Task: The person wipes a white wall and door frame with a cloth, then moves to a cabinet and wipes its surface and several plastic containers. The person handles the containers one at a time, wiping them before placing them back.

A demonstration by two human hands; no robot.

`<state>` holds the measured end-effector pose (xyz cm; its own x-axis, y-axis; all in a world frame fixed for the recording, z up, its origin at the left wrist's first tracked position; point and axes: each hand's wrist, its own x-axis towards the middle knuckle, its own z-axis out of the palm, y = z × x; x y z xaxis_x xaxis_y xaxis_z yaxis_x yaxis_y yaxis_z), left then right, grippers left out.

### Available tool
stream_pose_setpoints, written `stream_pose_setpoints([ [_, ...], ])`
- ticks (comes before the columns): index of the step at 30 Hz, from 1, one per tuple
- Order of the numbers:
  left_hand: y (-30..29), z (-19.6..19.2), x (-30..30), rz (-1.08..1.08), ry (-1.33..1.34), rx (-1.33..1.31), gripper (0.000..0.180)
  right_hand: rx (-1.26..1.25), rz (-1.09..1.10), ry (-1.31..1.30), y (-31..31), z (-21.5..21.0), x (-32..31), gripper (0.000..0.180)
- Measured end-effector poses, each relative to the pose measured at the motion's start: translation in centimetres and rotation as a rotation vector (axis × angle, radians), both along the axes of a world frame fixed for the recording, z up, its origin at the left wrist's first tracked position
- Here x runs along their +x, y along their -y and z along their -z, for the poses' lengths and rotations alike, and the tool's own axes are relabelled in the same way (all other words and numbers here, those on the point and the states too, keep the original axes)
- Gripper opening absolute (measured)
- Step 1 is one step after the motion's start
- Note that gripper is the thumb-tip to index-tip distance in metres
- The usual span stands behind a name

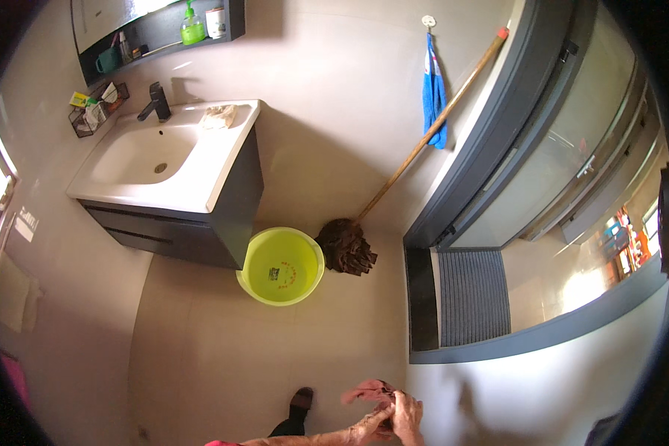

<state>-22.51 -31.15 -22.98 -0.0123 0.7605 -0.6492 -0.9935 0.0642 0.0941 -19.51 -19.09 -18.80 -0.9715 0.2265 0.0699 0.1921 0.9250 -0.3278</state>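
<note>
Pink cloth (366, 391), right down at the lower edge, and both hands are on it! The right hand (407, 418) clasps the bunched end, knuckles up; the left hand (370, 424) comes in low from the left and looks closed around the same bundle. Here's the relation that counts: the loose part pokes out beyond the fingers, ahead of them and off to the left, its long axis running roughly crosswise. That free end sits over on the left hand's side, with the right hand nearer the gathered end.

Out past them, one dark shoe (302, 398) on the floor. Further ahead and to the left, the yellow-green basin (297, 256), well apart from the cloth, and just beside it the dark mop head (346, 249). Beyond that, the sink (152, 160) at far left, a blue towel (433, 97) hanging on the wall.

Now, what can't we see? The cloth's middle vanishes between the palms, the left fingertips are covered, the right forearm is cut off by the frame, and how tight either grip is, I can't tell. Whether the cloth is wet? No telling either.
</note>
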Motion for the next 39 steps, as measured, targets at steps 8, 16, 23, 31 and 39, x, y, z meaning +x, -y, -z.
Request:
stream_pose_setpoints([
  [8, -1.8, -1.2, -5.1, 0.129, -0.342, -0.019, 0.049, -0.583, 0.269, 0.185, -2.4, -8.2, -1.7, 0.031],
  [16, -7.1, 2.3, -6.0, 0.119, -1.282, 0.292, 0.058, -0.652, 0.400, 0.143, -5.6, -5.2, -1.1, 0.047],
  [23, -8.2, 1.0, -16.7, 0.023, -1.184, 0.260, 0.032, -0.533, 0.397, 0.008, -11.7, -12.2, -9.7, 0.024],
  [31, -4.3, -6.1, -35.8, -0.198, -1.514, -0.619, 0.020, -0.407, 0.255, -0.193, -15.8, -11.4, -16.8, 0.024],
  [39, 6.2, -16.7, -62.1, -0.449, -2.231, -1.354, 0.038, -0.286, 0.501, 0.281, -15.0, -7.6, -20.9, 0.027],
])
